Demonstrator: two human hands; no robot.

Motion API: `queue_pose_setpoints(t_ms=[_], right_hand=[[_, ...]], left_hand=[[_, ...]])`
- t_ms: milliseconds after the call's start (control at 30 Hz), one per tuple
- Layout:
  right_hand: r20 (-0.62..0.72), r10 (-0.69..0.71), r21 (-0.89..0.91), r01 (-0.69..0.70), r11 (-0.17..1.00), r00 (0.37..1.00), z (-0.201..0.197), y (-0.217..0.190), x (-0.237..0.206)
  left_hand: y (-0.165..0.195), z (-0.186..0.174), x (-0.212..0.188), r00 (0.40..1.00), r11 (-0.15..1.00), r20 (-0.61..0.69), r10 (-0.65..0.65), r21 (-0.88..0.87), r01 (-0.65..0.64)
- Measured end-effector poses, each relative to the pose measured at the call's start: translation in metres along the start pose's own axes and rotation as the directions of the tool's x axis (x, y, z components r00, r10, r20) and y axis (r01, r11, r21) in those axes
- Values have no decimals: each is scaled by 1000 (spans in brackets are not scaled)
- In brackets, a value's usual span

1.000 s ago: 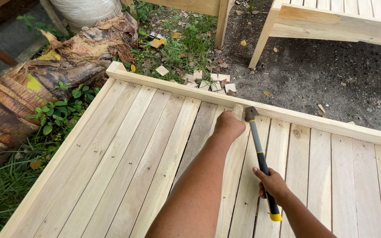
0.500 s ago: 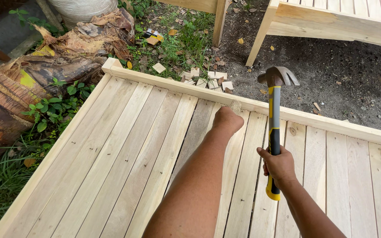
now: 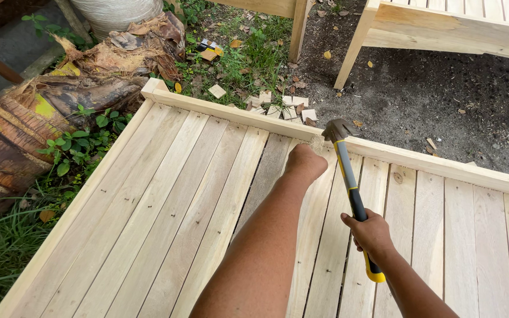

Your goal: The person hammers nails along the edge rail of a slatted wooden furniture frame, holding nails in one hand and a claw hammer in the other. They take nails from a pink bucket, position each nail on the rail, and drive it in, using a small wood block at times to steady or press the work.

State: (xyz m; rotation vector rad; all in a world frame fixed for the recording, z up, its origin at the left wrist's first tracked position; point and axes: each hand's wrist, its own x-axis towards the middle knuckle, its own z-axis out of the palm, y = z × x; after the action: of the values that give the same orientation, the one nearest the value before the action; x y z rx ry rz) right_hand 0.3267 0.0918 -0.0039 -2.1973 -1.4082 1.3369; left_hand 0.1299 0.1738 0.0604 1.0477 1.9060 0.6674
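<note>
At the far rail [image 3: 384,154] of the slatted pallet-like deck [image 3: 166,212], the left hand [image 3: 305,163] sits knuckles-down w/ fingers curled under and out of sight, so I can't tell how tight they are or what they pinch; it's right at the rail, just left of the hammer head. The right hand [image 3: 372,233] has fingers wrapped fully round the black-and-yellow grip of the hammer [image 3: 349,182], low on the handle. Change vs. half a sec ago: the hammer was cocked up w/ its head above the rail over the dirt; now the head is down at the rail's top edge beside the left hand, blurred, so a blow is landing or just landed. A sec ago it was also low, so this reads as repeated strikes at one spot, prob. a fastener being driven, tho none is visible. Materials: pale raw softwood slats, straight grain, a few knots, one greyer board [image 3: 266,171] in the middle, small dark nail heads in rows. Hammer head is dull steel w/ a claw. Beyond: offcut blocks [image 3: 290,106] in the grass, dark bare soil at right, dried palm husk [image 3: 42,118] at left, another timber frame [image 3: 443,29] far right.
</note>
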Motion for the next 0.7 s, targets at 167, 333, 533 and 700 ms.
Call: queue_pose_setpoints(t_ms=[167,333,533,700], right_hand=[[-76,-134,167,145,975,988,-4,13,0],[8,138,-9,-138,990,990,8,18,6],[-23,60,15,-60,998,998,-3,2,-7],[-103,-139,77,147,986,985,-9,-9,-5]], left_hand=[[-2,0,4,1000,1000,6,11,-24,-11],[-5,2,1,999,999,3,34,-32,-34],[-6,3,5,999,999,-8,41,22,-40],[-7,2,6,1000,999,1,19,-30,-19]])
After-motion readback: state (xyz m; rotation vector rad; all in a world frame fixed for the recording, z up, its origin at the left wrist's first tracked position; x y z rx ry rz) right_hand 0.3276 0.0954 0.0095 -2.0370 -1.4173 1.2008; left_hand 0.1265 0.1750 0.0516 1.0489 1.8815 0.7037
